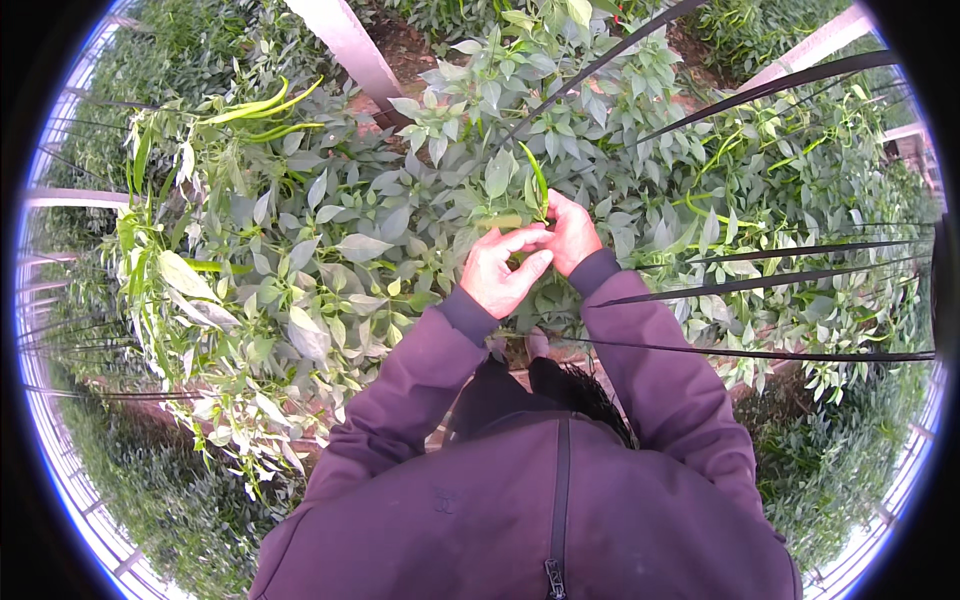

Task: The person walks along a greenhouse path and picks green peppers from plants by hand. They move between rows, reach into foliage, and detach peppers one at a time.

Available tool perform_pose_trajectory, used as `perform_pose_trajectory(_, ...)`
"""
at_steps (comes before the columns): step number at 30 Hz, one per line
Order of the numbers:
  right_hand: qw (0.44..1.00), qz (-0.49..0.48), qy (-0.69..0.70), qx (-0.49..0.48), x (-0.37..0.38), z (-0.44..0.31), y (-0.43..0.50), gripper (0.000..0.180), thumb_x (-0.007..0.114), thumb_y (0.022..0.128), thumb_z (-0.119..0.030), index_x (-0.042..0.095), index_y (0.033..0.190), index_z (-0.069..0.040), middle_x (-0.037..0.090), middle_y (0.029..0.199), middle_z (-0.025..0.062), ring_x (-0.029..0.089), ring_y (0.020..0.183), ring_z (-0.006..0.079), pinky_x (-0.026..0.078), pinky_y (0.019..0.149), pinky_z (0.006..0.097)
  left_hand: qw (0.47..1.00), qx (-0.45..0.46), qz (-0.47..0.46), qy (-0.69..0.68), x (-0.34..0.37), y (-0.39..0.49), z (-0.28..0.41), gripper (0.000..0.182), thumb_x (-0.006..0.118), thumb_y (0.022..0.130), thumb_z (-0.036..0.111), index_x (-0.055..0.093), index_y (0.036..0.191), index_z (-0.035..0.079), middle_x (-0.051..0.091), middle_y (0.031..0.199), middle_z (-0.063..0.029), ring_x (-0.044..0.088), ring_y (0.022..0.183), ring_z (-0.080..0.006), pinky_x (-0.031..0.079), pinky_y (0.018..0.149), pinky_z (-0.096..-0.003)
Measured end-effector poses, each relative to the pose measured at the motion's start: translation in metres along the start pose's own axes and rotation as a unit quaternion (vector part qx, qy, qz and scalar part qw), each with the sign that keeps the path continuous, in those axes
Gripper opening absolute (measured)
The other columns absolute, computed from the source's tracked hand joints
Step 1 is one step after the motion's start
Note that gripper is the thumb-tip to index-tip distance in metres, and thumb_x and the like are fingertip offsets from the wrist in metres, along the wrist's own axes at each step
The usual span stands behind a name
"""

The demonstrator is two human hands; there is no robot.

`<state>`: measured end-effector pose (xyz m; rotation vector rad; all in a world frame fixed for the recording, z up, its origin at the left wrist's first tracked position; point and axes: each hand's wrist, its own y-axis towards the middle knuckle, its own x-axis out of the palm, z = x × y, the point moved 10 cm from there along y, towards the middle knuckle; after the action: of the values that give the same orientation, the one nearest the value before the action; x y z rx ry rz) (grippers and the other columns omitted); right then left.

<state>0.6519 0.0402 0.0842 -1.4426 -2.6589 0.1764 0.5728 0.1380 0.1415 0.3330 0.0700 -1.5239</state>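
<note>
Both of my hands meet over the leafy pepper plants point(367, 244). A long green chili pepper point(536, 176) points up from beside the fingers of my right hand point(574, 232), its lower end at the fingertips; I cannot tell whether those fingers grip it or its stem. My left hand point(499, 274) is just to the left, thumb and forefinger curved apart and their tips close to the right hand. What lies between the tips is too small to tell. A blurred pale green shape point(499, 222) shows just above the left hand.
Dark cords point(757, 283) stretch in from the right and upper right among the foliage. A pale post point(356, 56) rises at the upper left. More long green chili peppers point(266, 109) hang at the left, and others point(720, 217) at the right.
</note>
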Motion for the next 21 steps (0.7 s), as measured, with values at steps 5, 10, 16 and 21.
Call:
perform_pose_trajectory(5,0.978,0.05,-0.2,-0.034,-0.004,-0.016,-0.013,0.034,0.069,0.085,0.004,0.068,0.118,-0.002,0.077,0.104,0.0118,0.073,0.09,0.0169,0.056,0.078,0.0324,0.988,0.064,-0.029,0.139,0.006,-0.024,0.038,0.041,0.075,0.093,0.018,0.067,0.132,0.009,0.071,0.118,-0.0183,0.067,0.104,-0.0389,0.053,0.094,-0.0441)
perform_pose_trajectory(10,0.976,0.129,-0.152,-0.089,-0.017,-0.004,-0.026,0.029,0.074,0.083,0.001,0.066,0.11,-0.003,0.075,0.089,0.0087,0.068,0.075,0.0173,0.054,0.073,0.032,0.976,0.054,-0.076,0.195,-0.001,-0.048,0.062,0.035,0.079,0.088,0.02,0.073,0.119,0.006,0.074,0.114,-0.0166,0.071,0.09,-0.0358,0.058,0.08,-0.0414)
perform_pose_trajectory(16,0.988,0.143,-0.046,-0.024,-0.031,0.042,-0.036,0.036,0.072,0.08,0.003,0.065,0.114,-0.004,0.069,0.084,0.0077,0.062,0.069,0.0214,0.051,0.068,0.0311,0.995,0.018,0.073,0.072,-0.062,-0.018,0.063,0.013,0.074,0.092,0.013,0.077,0.098,0.002,0.075,0.097,-0.0107,0.071,0.079,-0.0265,0.057,0.07,-0.0353)
perform_pose_trajectory(21,0.955,0.11,-0.238,-0.142,-0.024,0.008,-0.055,0.044,0.072,0.078,0.0,0.067,0.122,-0.004,0.072,0.114,0.015,0.072,0.101,0.0305,0.056,0.088,0.0371,0.989,0.062,-0.131,-0.018,-0.013,0.048,0.051,0.024,0.075,0.091,0.012,0.074,0.112,0.001,0.071,0.119,-0.0144,0.062,0.121,-0.0292,0.046,0.107,-0.042)
